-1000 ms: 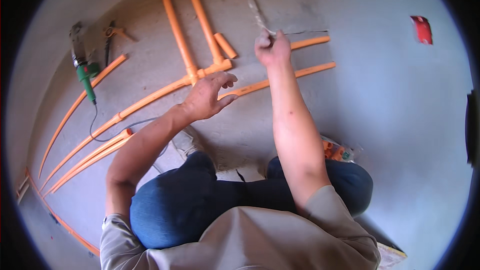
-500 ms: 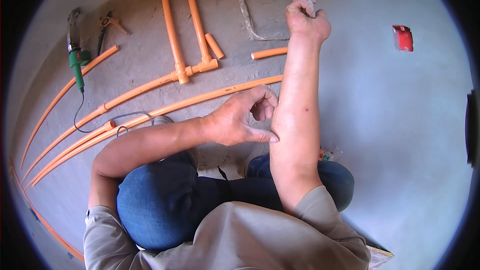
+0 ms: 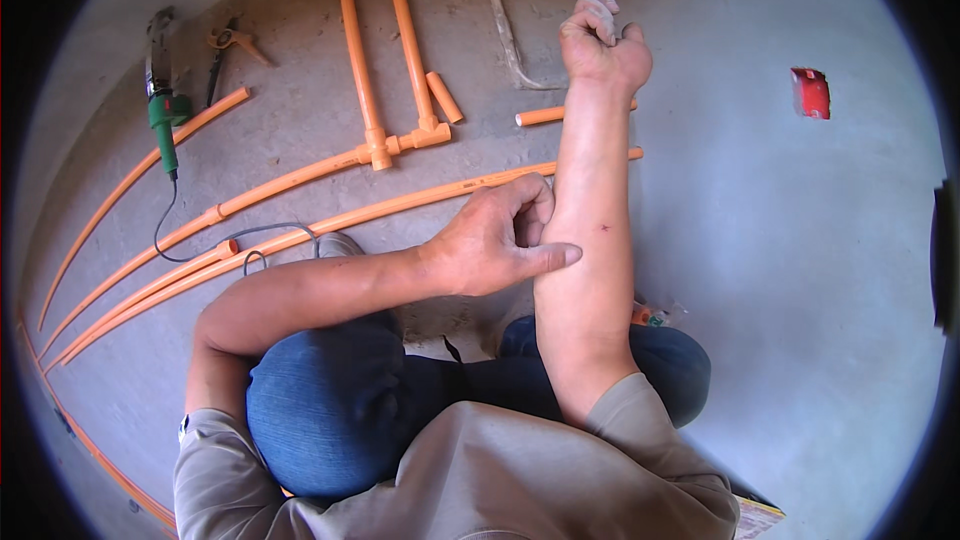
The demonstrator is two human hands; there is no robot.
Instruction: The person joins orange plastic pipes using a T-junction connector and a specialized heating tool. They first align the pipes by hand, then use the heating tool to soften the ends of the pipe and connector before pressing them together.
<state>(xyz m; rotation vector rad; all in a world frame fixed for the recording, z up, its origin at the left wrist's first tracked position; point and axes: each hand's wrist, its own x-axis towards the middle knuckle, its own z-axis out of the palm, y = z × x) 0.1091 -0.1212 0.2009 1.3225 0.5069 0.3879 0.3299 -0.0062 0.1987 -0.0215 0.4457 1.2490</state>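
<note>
Smooth matt orange plastic pipes (image 3: 400,202), rough grey concrete floor (image 3: 780,240), green plastic power tool (image 3: 160,115) with possibly metal plate, blue denim, beige cloth shirt

Bright, even daylight fills the view, and the concrete floor (image 3: 760,270) reads pale and slightly washed out on the right side. A soft shadow pools under the person's knees, so the light probably comes from above. The right forearm (image 3: 590,240) carries a mild sheen. Focus is sharp at the centre. The fisheye lens bends the orange pipes (image 3: 300,230) near the left rim, and black vignette closes every corner.
</note>
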